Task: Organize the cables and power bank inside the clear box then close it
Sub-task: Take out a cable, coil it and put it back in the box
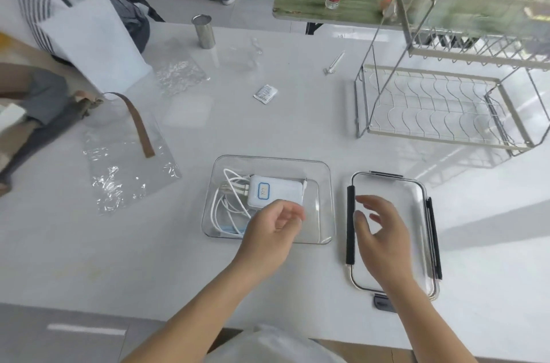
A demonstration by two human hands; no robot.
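The power bank and cables lie in the clear box, while the lid – long axis running away from the person – sits just right of it, under the right hand, fingers spread and empty; the left hand hovers loosely curled over the box.

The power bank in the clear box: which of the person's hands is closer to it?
Left. The left hand hovers at the near edge of the power bank in the clear box; the right hand hangs over the lid beside it.
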